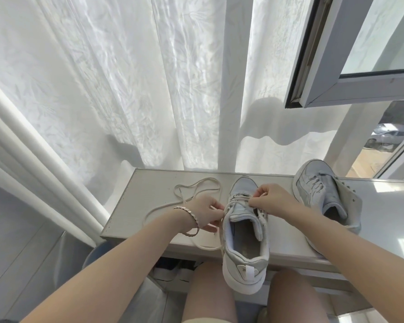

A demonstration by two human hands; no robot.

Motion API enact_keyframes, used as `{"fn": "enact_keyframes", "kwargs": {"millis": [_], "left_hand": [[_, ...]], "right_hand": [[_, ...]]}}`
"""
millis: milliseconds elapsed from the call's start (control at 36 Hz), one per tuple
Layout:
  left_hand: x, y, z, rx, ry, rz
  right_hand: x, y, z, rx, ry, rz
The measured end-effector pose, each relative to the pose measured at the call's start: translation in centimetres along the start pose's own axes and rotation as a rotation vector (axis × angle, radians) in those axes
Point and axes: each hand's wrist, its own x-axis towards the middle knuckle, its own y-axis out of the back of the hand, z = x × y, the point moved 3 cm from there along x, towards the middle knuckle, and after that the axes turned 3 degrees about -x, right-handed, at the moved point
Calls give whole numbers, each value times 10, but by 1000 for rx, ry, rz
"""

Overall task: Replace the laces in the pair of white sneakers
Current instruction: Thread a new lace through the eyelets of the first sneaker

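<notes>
Both hands (207, 214) (274, 198) pinch flat cream lace (205, 247) on padded sneaker (243, 271).

I see one white sneaker (244, 241) at centre frame, toe pointing away, heel overhanging the counter (149, 206) edge, partly laced. Its lace (196, 185) loops leftward. The second sneaker (322, 194) lies tilted and laced at right.

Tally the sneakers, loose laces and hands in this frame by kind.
White fabric sneakers: 2
Cream cord lace trailing loose over the grey ledge: 1
Hands, left hand and right hand: 2
Total: 5
</notes>
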Motion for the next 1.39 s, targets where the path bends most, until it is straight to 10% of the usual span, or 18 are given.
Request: {"fn": "enact_keyframes", "kwargs": {"millis": [139, 500, 722, 1000, 1222, 1389], "left_hand": [[-3, 8, 6, -1, 34, 21], [-25, 40, 99, -1011, -180, 43], [-21, 13, 122, -1196, -324, 28], [1, 40, 69, -67, -512, 511], [8, 41, 48, 507, -76, 506], [-25, -3, 88, 73, -513, 233]], "right_hand": [[-3, 0, -2, -14, 15, -3], [-17, 0, -18, 40, 117, 62], [-61, -3, -54, 308, 370, -237], [-54, 55, -25, 361, 222, -113], [-55, 58, -20, 79, 257, -81], [-55, 39, -38, -92, 456, 39]]}}
